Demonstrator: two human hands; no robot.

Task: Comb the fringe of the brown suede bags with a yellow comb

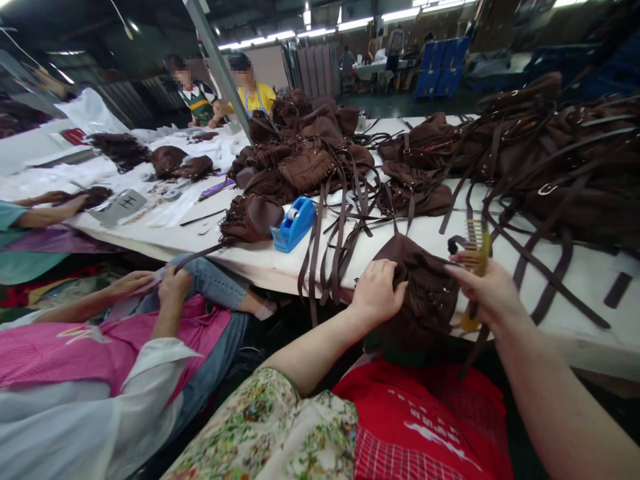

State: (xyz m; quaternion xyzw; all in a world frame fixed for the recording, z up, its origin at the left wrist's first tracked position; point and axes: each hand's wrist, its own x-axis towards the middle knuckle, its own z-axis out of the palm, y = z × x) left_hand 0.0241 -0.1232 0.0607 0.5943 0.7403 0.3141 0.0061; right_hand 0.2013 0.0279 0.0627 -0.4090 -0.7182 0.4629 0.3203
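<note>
A dark brown bag (423, 287) with small metal fittings hangs at the table's near edge, between my two hands. My left hand (377, 290) is closed on its upper left edge, fingers curled over the top. My right hand (487, 290) holds a yellow comb (481, 248) upright, its teeth turned left. The thumb and fingertips of that hand also reach the bag's upper right edge. Part of the comb's lower end shows beneath the palm. The bag's underside is in shadow above my red apron (420, 413).
A blue tape dispenser (294, 225) stands left of my bag on the white table (280, 267). Fringed brown bags (310, 167) and loose straps (341, 253) pile up beyond; more bags (560, 167) lie right. A co-worker in a pink apron (200, 340) sits close on my left, holding a strap.
</note>
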